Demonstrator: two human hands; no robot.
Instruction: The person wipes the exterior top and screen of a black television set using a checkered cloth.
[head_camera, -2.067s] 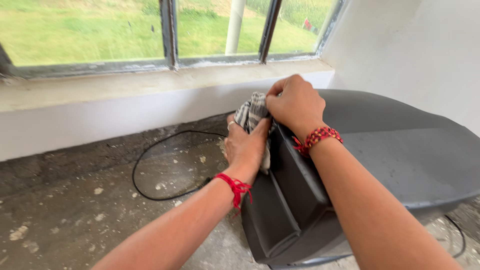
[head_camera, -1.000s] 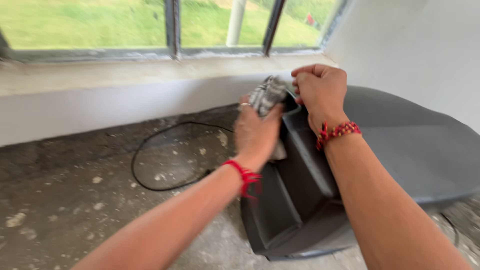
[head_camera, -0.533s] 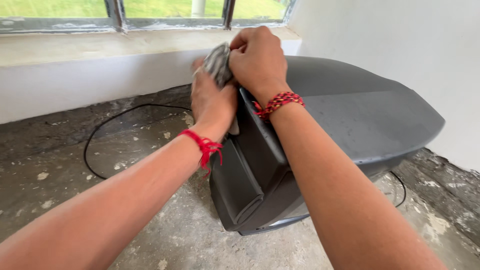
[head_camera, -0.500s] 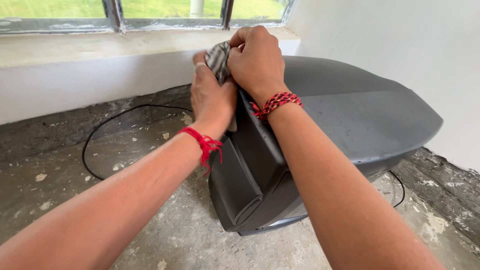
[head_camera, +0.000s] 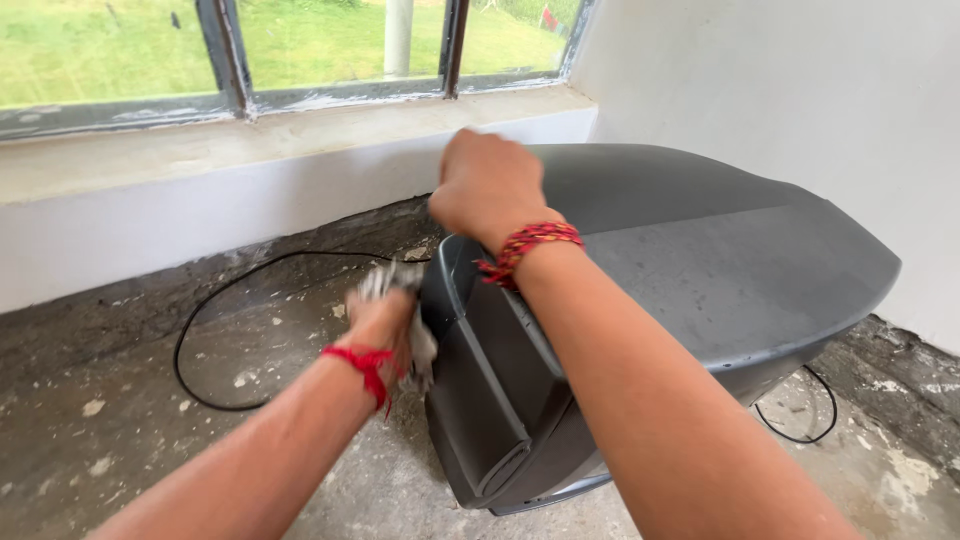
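Left hand (head_camera: 385, 325), closed on a grey cloth (head_camera: 405, 300), is wiping the side of the dark grey television casing (head_camera: 700, 270) lying face-down on the concrete floor (head_camera: 120, 440), while right hand (head_camera: 487, 187) is gripping its top edge; dust is remaining on its back.

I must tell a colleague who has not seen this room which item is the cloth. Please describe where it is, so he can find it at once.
Start at the big dark grey plastic casing lying on the rough concrete floor below the window. At its near left edge is the left hand, with a red thread at the wrist. The cloth is the crumpled grey-white rag in that hand, the only soft, pale thing against the casing.
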